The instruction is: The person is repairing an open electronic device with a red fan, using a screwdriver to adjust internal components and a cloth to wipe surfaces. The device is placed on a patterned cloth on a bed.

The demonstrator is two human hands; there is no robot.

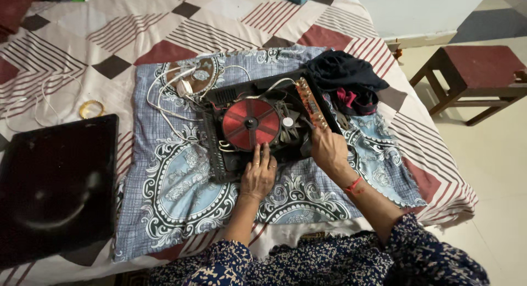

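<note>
Looks like mid-teardown: the opened black induction cooker base with its red round coil sits frame center on a blue patterned cloth over the bed. Left hand rests flat, fingers open, below the coil; right hand pinches the casing's right edge beside the brown circuit strip. Next move probably needs a steady base and a careful lift around the white wires.

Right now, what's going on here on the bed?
A person has an opened induction cooktop lying on a blue patterned cloth spread over the bed. The left hand rests flat at the near edge of the red round coil. The right hand touches the cooktop's right side, just below its narrow circuit board. The black glass top plate lies off to the left, and white cable is loose behind.
</note>
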